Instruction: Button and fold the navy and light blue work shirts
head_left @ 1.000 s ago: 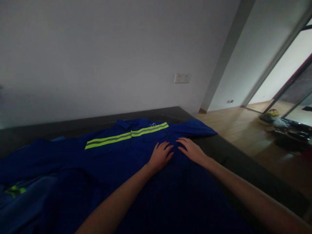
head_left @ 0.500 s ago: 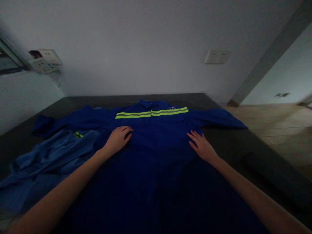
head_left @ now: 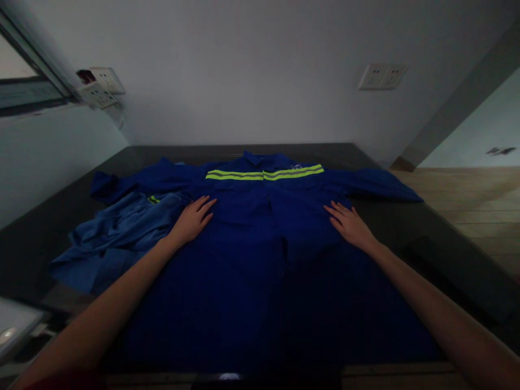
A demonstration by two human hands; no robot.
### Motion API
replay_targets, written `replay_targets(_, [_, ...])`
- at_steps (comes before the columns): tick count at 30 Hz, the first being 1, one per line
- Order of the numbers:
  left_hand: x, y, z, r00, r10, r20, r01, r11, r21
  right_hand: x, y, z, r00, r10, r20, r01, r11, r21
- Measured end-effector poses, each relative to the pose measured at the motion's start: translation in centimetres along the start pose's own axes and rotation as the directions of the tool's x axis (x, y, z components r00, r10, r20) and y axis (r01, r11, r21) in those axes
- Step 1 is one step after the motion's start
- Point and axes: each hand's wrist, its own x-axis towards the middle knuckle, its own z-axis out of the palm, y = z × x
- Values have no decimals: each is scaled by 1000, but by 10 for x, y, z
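Observation:
A dark blue work jacket [head_left: 239, 233] with a collar and yellow-green reflective chest bands [head_left: 292, 173] lies spread out, front up, its long sleeves stretched to both sides. On its left side, below the band, my left hand [head_left: 193, 219] rests flat with fingers spread. My right hand [head_left: 349, 223] lies likewise on the right side, near the underarm. Neither hand grips the cloth. Small creases run down the jacket's middle, and its lower part is dark and hard to make out.
A crumpled lighter blue garment [head_left: 122, 227] with a yellow-green strip lies left of the jacket. Everything is on a dark table [head_left: 406, 227] against a wall with sockets [head_left: 383, 76]. A dark flat object [head_left: 459, 276] lies at right. A pale object [head_left: 16, 325] is at lower left.
The view has shifted, bringing the lower hem and table front into sight. Both hands sit slightly farther below the bands, and creases have formed along the jacket's middle.

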Motion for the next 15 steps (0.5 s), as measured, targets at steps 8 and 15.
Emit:
replay_targets(8, [-83,54,-63,952,243,186,-198,953,-230,-69,-46,-61,995,-99,-19,101,978,183])
replay_targets(15, [-192,51,-90,902,-255,349,294,954,-60,-211,15,-62,880,475,-6,-465,863,196])
